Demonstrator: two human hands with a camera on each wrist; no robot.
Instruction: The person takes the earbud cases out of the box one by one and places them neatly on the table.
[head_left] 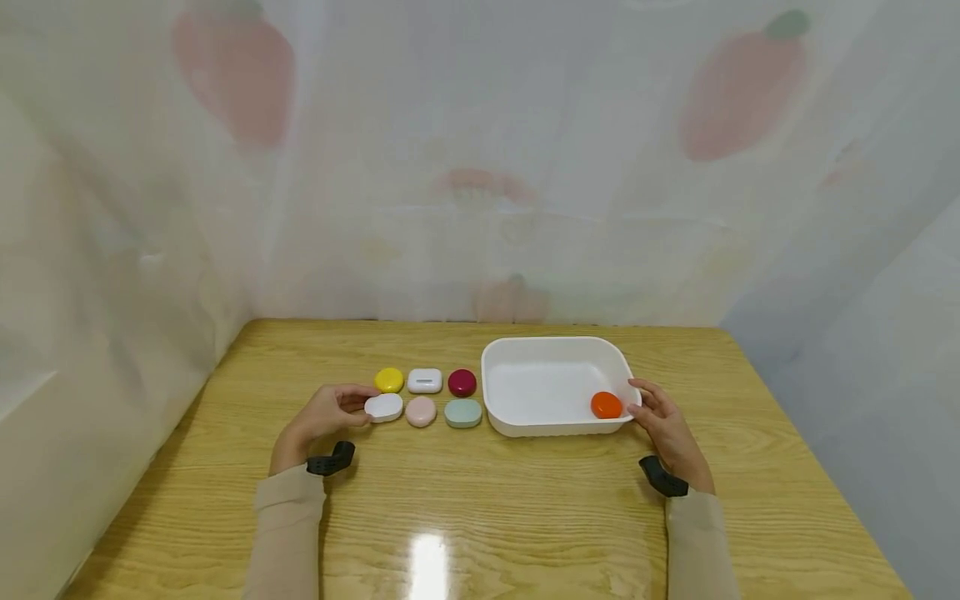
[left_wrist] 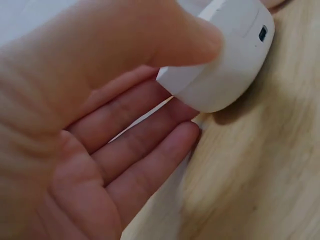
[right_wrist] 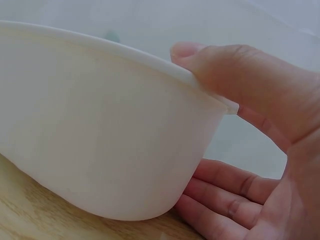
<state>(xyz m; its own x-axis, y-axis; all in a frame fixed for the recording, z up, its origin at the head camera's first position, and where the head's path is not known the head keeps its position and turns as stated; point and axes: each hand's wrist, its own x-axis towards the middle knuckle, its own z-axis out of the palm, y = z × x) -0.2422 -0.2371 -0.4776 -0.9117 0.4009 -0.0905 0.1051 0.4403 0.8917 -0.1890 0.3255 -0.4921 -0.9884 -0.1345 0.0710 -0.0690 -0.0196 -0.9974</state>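
Note:
My left hand point(head_left: 332, 411) pinches a white earbud charging case point(head_left: 384, 407) between thumb and fingers. In the left wrist view the thumb lies on this case point(left_wrist: 227, 60), whose small dark port shows on one side, low over the wood. At the right end of the white plastic bin point(head_left: 525, 429), my right hand point(head_left: 670, 429) holds the rim. The right wrist view shows the thumb on top of the bin's rim and the other fingers against the outer wall point(right_wrist: 115, 145). Inside the bin, near its right front corner, lies a rounded orange case point(head_left: 606, 405).
Left of the bin sit small rounded cases in two rows. The back row has a yellow case point(head_left: 389, 380), a white case point(head_left: 425, 381) and a dark red case point(head_left: 462, 382). A pink case point(head_left: 421, 411) and a pale green case point(head_left: 462, 412) are in front on the wooden table point(head_left: 487, 508).

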